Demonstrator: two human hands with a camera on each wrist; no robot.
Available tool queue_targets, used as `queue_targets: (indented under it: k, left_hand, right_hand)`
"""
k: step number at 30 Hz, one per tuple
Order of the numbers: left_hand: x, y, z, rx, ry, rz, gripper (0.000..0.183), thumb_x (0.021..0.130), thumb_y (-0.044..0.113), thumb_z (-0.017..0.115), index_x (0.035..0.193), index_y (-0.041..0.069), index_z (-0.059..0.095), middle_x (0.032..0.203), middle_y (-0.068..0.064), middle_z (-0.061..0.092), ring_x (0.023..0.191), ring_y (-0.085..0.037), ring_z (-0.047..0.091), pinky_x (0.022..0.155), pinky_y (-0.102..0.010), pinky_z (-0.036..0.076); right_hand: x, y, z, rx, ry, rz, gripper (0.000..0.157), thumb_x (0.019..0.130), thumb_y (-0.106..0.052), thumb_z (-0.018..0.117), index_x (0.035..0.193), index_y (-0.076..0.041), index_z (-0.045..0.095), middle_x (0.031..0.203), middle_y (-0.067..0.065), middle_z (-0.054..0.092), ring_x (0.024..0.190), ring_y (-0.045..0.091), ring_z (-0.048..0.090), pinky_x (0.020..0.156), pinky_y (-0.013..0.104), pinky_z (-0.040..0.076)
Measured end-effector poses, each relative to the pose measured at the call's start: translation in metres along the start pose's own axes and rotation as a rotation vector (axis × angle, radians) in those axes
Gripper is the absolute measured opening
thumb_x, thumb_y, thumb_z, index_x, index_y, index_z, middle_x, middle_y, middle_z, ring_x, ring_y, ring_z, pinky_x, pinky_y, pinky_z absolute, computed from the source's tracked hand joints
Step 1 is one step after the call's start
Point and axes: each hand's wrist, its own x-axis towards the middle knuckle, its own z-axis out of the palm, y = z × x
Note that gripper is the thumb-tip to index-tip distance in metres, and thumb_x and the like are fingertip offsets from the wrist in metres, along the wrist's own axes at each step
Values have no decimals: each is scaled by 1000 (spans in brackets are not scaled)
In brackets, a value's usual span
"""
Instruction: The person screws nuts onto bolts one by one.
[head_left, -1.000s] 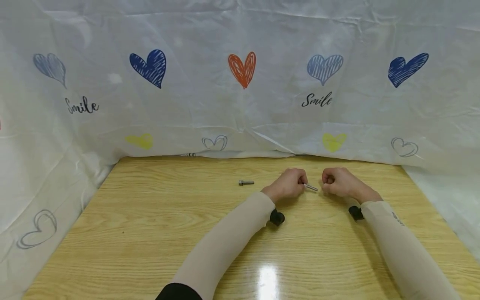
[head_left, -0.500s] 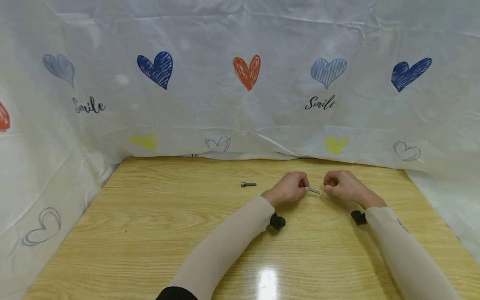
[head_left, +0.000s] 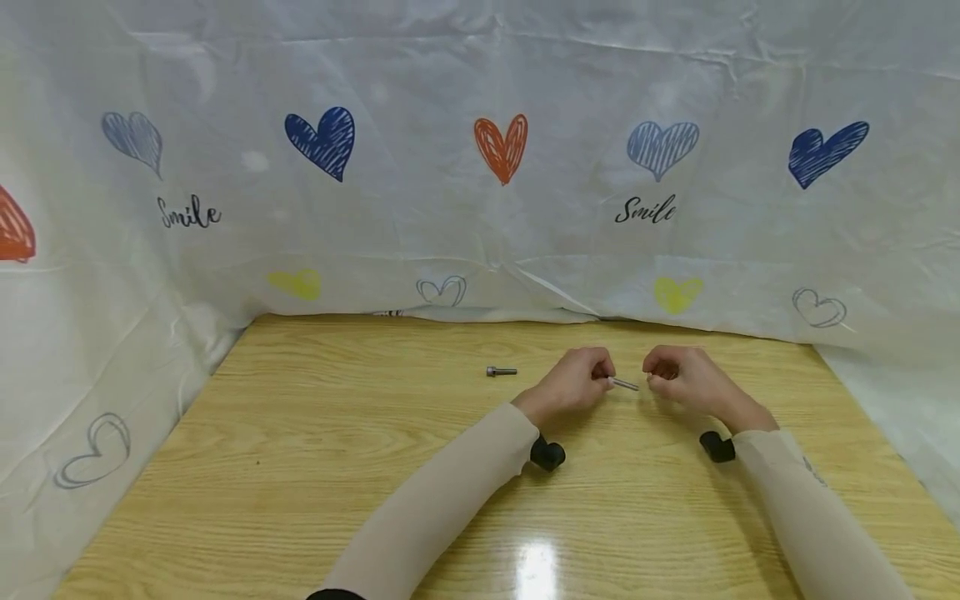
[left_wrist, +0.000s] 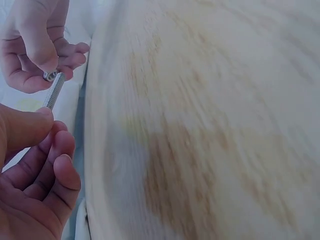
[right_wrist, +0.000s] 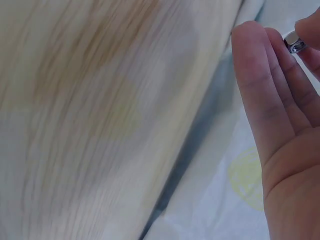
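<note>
My left hand (head_left: pixel 573 381) pinches a bolt (head_left: pixel 624 384) between thumb and fingers; its threaded end points right, and its head is hidden in the grip. Facing that end, my right hand (head_left: pixel 686 379) pinches a small shiny metal nut (left_wrist: pixel 50 75) between thumb and fingertip. In the left wrist view the bolt's tip overlaps the nut's edge. The right wrist view shows the nut (right_wrist: pixel 295 42) at the thumb, with other fingers (right_wrist: pixel 252 70) extended beside it. Left of both hands, a second bolt with a cylindrical head (head_left: pixel 502 372) lies on the table.
The wood-grain table (head_left: pixel 337 467) spreads beneath both forearms. A white cloth (head_left: pixel 420 200) printed with hearts and "Smile" hangs along its back edge and sides. Small black devices (head_left: pixel 547 454) sit under each wrist.
The head view has shifted a little, moving the scene right and down. The right hand has come slightly nearer the bolt's tip; both grips stay the same.
</note>
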Motion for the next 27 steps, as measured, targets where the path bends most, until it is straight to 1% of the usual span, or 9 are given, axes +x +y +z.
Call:
queue_targets:
  k: [5, 12, 19, 24, 27]
  left_hand:
    - [-8, 0, -4, -12, 11, 3, 4, 94, 9, 61, 94, 13, 62, 85, 5, 60, 75, -7, 55, 66, -19, 45]
    - [-22, 1, -11, -43, 23, 12, 3, 95, 12, 60, 96, 10, 62, 85, 6, 59, 75, -7, 54, 65, -20, 46]
    - [-34, 2, -19, -68, 49, 24, 3, 96, 12, 60, 98, 10, 61, 87, 5, 60, 76, -7, 56, 66, -20, 47]
    - [-43, 0, -24, -52, 76, 27, 3, 94, 9, 61, 96, 12, 61, 86, 5, 60, 75, -6, 56, 66, -20, 47]
    - [-49, -1, -28, -54, 86, 30, 5, 94, 9, 61, 95, 14, 60, 86, 5, 60, 74, -7, 56, 65, -21, 48]
  right_hand:
    - [-2, -7, 4, 18, 33, -24, 14, 89, -6, 61, 102, -5, 66, 86, 0, 64, 75, 15, 58, 65, 31, 48]
    - [-4, -18, 9, 61, 48, -5, 16, 92, -10, 60, 105, -3, 64, 88, 1, 65, 76, 16, 61, 64, 30, 52]
    - [-4, -30, 15, 96, 104, -75, 13, 91, -7, 62, 103, -1, 63, 89, 3, 65, 78, 15, 63, 68, 30, 53]
    - [-4, -37, 21, 92, 143, -99, 10, 90, -6, 63, 100, -3, 64, 87, 0, 65, 75, 12, 63, 67, 28, 53]
    - [-4, -41, 25, 99, 160, -123, 9, 90, -6, 63, 99, -7, 64, 86, -1, 65, 75, 11, 63, 66, 28, 53]
